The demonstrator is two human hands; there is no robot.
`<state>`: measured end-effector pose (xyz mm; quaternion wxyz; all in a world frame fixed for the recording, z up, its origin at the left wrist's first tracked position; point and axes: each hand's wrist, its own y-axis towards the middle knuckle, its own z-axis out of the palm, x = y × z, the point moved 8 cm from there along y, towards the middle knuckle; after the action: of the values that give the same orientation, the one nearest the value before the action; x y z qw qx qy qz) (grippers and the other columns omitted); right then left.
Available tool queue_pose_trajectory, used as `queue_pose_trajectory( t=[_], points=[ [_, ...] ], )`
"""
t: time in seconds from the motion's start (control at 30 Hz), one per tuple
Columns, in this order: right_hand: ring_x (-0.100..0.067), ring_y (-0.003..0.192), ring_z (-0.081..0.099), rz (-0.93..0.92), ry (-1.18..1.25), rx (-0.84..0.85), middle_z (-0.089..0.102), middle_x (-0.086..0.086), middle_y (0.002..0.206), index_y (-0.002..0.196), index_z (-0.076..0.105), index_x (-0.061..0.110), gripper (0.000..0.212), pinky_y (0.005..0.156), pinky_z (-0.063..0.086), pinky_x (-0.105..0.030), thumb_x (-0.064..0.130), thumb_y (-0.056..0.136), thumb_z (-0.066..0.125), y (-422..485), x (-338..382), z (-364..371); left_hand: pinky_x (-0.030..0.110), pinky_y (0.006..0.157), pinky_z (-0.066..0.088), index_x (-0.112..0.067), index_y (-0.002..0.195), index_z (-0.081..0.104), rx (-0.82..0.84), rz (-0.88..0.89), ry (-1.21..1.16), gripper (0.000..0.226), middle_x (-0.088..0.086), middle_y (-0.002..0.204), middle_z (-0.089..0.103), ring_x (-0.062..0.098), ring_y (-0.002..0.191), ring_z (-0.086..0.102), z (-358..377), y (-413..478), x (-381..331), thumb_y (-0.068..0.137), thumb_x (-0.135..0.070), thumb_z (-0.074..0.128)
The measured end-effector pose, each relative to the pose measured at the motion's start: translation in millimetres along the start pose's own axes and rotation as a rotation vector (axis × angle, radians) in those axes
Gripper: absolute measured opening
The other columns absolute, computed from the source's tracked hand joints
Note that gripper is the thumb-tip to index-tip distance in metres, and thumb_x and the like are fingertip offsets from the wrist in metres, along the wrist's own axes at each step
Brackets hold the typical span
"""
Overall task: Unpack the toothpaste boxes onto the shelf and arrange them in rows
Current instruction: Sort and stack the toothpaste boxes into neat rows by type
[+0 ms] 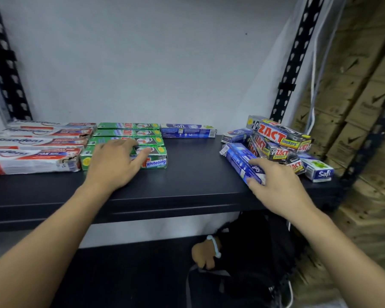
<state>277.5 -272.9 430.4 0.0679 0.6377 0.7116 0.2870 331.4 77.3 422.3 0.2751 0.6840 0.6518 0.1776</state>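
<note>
My left hand [113, 165] lies flat and open on the front green box [156, 162], on the left of the black shelf [193, 174]. My right hand [276, 183] pinches a blue box [242, 163] on the shelf's right.

There is one view only, worn on the person's head. It faces forward and somewhat down onto the dark shelf [193, 165] from close in front, with the white back wall [142, 63] straight ahead. The wide lens bends the slotted uprights [291, 70] at both edges. The left hand [113, 165] and right hand [278, 185] reach in from the bottom corners.
</note>
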Motion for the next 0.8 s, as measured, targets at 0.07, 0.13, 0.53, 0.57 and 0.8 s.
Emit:
queue_pose_trajectory(
  t=[0.07, 0.13, 0.53, 0.57, 0.8],
  points=[
    [-0.020, 0.110, 0.062, 0.007, 0.149, 0.018, 0.070, 0.003, 0.117, 0.126, 0.062, 0.027, 0.040, 0.090, 0.045, -0.031, 0.025, 0.086, 0.066, 2.0, -1.8, 3.6, 0.044, 0.093, 0.041, -0.018, 0.117, 0.068, -0.001, 0.001, -0.002, 0.074, 0.008, 0.114, 0.071, 0.030, 0.109, 0.063, -0.2, 0.2, -0.4, 0.089, -0.072, 0.024],
    [-0.009, 0.104, 0.064, 0.061, 0.403, 0.073, 0.071, 0.014, 0.111, 0.118, 0.065, 0.032, 0.031, 0.088, 0.048, -0.030, 0.024, 0.088, 0.065, 6.4, -6.6, 9.2, 0.044, 0.093, 0.041, -0.019, 0.118, 0.068, 0.002, -0.001, -0.005, 0.076, 0.007, 0.115, 0.071, 0.030, 0.110, 0.062, 0.0, 0.5, -0.1, 0.089, -0.073, 0.022],
    [-0.004, 0.101, 0.058, -0.046, 0.374, 0.098, 0.065, 0.014, 0.108, 0.112, 0.061, 0.034, 0.023, 0.080, 0.042, -0.020, 0.048, 0.095, 0.054, 15.1, -11.0, 15.3, 0.044, 0.094, 0.040, -0.021, 0.120, 0.066, 0.002, -0.009, -0.004, 0.075, 0.008, 0.114, 0.071, 0.030, 0.109, 0.062, 2.1, 1.9, 3.0, 0.088, -0.072, 0.022],
    [-0.003, 0.104, 0.056, -0.072, 0.332, 0.101, 0.062, 0.015, 0.111, 0.116, 0.061, 0.033, 0.031, 0.085, 0.040, -0.022, 0.051, 0.090, 0.060, 14.0, -10.0, 15.2, 0.044, 0.094, 0.040, -0.021, 0.120, 0.066, 0.002, -0.012, -0.007, 0.075, 0.008, 0.113, 0.071, 0.030, 0.109, 0.062, 2.4, 2.2, 3.5, 0.088, -0.073, 0.022],
    [0.006, 0.089, 0.062, 0.067, 0.550, 0.050, 0.066, 0.018, 0.105, 0.113, 0.064, 0.036, 0.019, 0.063, 0.043, -0.012, 0.040, 0.094, 0.060, 23.3, -25.0, 16.0, 0.045, 0.094, 0.040, -0.021, 0.120, 0.066, 0.003, -0.010, -0.008, 0.075, 0.009, 0.113, 0.071, 0.031, 0.109, 0.061, 2.5, 2.1, 2.6, 0.088, -0.072, 0.022]
  ],
)
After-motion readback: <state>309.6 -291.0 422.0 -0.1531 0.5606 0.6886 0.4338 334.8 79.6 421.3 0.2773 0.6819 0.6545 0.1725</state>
